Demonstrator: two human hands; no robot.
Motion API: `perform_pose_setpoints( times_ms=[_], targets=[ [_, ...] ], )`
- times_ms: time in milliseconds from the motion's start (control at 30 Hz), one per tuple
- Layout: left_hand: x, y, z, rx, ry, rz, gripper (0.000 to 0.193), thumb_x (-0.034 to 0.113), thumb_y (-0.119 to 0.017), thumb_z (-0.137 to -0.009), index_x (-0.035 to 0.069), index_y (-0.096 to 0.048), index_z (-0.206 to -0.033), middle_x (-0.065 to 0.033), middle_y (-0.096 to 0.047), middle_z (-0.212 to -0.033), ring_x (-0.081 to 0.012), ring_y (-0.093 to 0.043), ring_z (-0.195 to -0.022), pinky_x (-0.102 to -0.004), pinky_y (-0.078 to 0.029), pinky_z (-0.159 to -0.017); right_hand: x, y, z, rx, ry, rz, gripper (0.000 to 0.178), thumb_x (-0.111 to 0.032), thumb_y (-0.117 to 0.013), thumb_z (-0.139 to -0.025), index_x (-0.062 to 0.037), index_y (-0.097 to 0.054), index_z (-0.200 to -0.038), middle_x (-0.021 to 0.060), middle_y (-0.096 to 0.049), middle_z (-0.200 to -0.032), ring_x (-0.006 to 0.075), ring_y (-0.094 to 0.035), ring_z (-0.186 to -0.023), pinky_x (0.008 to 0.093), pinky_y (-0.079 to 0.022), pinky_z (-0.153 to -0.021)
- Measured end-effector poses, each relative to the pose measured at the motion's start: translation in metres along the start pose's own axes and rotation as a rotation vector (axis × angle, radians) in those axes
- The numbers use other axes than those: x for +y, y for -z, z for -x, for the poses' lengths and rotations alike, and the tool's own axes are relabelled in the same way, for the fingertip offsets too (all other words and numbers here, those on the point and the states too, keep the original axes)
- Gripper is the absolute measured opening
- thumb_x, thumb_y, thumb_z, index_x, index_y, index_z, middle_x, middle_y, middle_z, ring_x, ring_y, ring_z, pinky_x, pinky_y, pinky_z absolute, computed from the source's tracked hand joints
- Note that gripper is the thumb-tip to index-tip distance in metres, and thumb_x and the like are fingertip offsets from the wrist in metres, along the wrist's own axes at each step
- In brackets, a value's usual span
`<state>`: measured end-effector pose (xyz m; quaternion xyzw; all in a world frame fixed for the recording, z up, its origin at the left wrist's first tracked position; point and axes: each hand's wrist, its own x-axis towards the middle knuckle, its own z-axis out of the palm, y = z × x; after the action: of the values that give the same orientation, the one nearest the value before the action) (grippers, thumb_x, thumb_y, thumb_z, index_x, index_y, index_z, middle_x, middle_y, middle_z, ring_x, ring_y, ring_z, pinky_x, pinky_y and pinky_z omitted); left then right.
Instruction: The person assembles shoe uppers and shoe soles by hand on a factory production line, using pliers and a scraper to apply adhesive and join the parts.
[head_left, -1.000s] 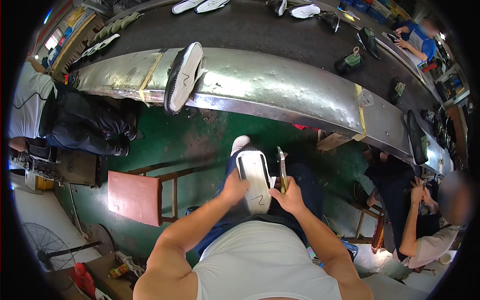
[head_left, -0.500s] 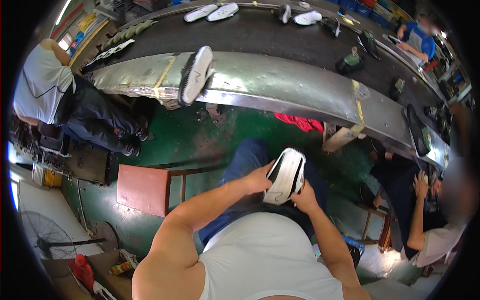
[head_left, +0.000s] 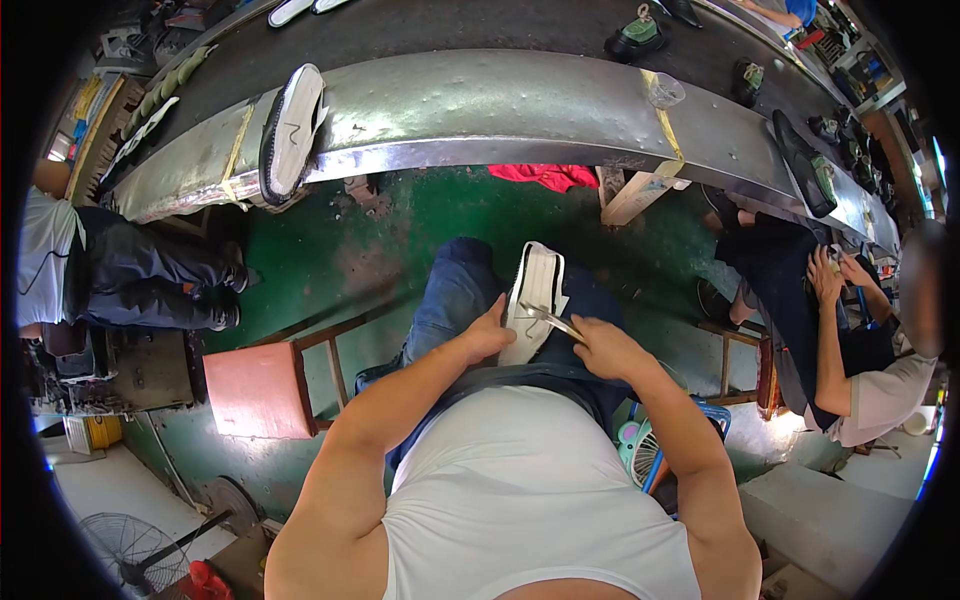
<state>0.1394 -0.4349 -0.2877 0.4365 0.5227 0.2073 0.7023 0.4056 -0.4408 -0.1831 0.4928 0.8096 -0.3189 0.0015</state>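
A shoe upper on a last [head_left: 537,280] rests bottom up over my lap, its pale underside facing me and its rim dark on the left side. My left hand [head_left: 487,333] is closed on its left edge, near the end closest to my body. My right hand [head_left: 608,348] grips a pair of metal pincers [head_left: 556,321]. The head of the pincers lies over the underside of the shoe; whether it touches is hard to tell.
Ahead runs a metal-edged bench [head_left: 440,100] with a dark top. Another shoe [head_left: 292,135] leans on its edge at left. A red-topped stool [head_left: 258,390] stands left, a small green fan [head_left: 638,450] by my right side. People sit at both sides; one's hand [head_left: 826,277] shows at right.
My right hand has left the shoe and now holds the pincers over it. The shoe has turned more upright, underside toward me. The view has shifted, with the bench now higher in it.
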Motion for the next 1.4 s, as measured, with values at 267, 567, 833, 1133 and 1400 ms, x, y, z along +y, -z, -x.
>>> perform_pose_setpoints(
  times_ms=[267, 567, 833, 1133, 1400],
  targets=[
    [0.003, -0.005, 0.013, 0.078, 0.005, 0.234, 0.087, 0.023, -0.053, -0.088, -0.004, -0.009, -0.158, -0.0248, -0.025, -0.161, -0.0304, -0.032, -0.147, -0.0315, -0.025, -0.119, -0.052, 0.050, -0.066, -0.483, -0.087, 0.342, 0.043, -0.018, -0.061, -0.090, 0.0023, -0.056, -0.128, 0.0241, -0.066, -0.112, 0.0418, -0.063, -0.103, 0.0482, -0.052, -0.090],
    [0.017, -0.017, -0.010, 0.553, 0.108, -0.117, 0.059, 0.044, -0.028, -0.107, 0.006, -0.043, -0.149, -0.0233, -0.053, -0.142, -0.0411, -0.048, -0.133, -0.0426, -0.039, -0.111, -0.032, 0.000, -0.036, -0.159, -0.065, -0.060, 0.034, -0.023, -0.064, -0.090, -0.0009, -0.058, -0.116, 0.0260, -0.065, -0.105, 0.0433, -0.063, -0.099, 0.0506, -0.050, -0.088],
    [0.006, -0.016, -0.009, 0.449, -0.181, -0.201, 0.054, 0.033, -0.035, -0.107, 0.006, -0.034, -0.153, -0.0271, -0.050, -0.143, -0.0425, -0.044, -0.136, -0.0430, -0.037, -0.113, -0.017, 0.014, -0.060, -0.048, -0.163, 0.158, 0.031, -0.014, -0.063, -0.090, 0.0013, -0.058, -0.116, 0.0264, -0.066, -0.104, 0.0431, -0.065, -0.098, 0.0487, -0.051, -0.088],
    [0.041, 0.003, 0.003, 0.093, -0.091, -0.606, 0.057, 0.025, -0.034, -0.106, 0.017, -0.016, -0.160, -0.0310, -0.040, -0.148, -0.0484, -0.021, -0.147, -0.0476, -0.030, -0.119, 0.002, 0.089, -0.077, -0.389, -0.338, -0.149, 0.025, -0.025, -0.063, -0.095, -0.0013, -0.065, -0.101, 0.0111, -0.069, -0.085, 0.0214, -0.070, -0.067, 0.0357, -0.056, -0.064],
    [0.054, 0.000, 0.010, 0.030, -0.113, -0.658, 0.057, 0.029, -0.037, -0.106, 0.023, -0.019, -0.159, -0.0452, -0.027, -0.147, -0.0516, -0.031, -0.141, -0.0475, -0.033, -0.117, 0.017, 0.028, -0.110, 0.029, -0.096, -0.038, 0.048, -0.043, -0.045, -0.102, 0.0003, -0.065, -0.097, 0.0280, -0.068, -0.092, 0.0472, -0.066, -0.086, 0.0528, -0.052, -0.078]
  ],
)
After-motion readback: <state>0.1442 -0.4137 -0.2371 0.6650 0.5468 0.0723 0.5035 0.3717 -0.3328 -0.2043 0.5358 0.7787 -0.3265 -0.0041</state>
